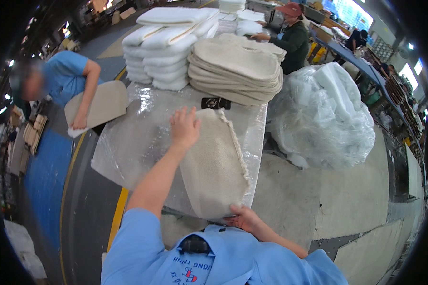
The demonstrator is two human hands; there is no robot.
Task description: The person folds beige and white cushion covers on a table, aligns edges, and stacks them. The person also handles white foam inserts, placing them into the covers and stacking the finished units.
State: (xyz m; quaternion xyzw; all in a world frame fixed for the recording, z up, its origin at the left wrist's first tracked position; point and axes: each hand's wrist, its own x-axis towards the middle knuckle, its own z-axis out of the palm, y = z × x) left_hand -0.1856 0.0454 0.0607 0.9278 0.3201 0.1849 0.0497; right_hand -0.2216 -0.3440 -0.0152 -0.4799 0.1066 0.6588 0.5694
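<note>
A beige fabric cushion cover (pixel 214 161) lies lengthwise on the plastic-covered table (pixel 128 147). A ragged, fringed seam runs down its right side. My left hand (pixel 184 127) rests at the cover's far left corner, fingers spread and stretched out. At the near end, my right hand (pixel 245 219) has its thumb on top of the cover and its fingers under the edge, gripping it. Just beyond the cover lies a small black object (pixel 216 103), flat like a phone.
Stacked beige covers (pixel 238 71) and white padding (pixel 169 52) fill the table's far end. A large clear plastic bag (pixel 323 114) of white material stands right. At left, a co-worker in blue (pixel 69 71) handles a beige panel (pixel 100 104). Another person (pixel 292 40) works beyond the stacks.
</note>
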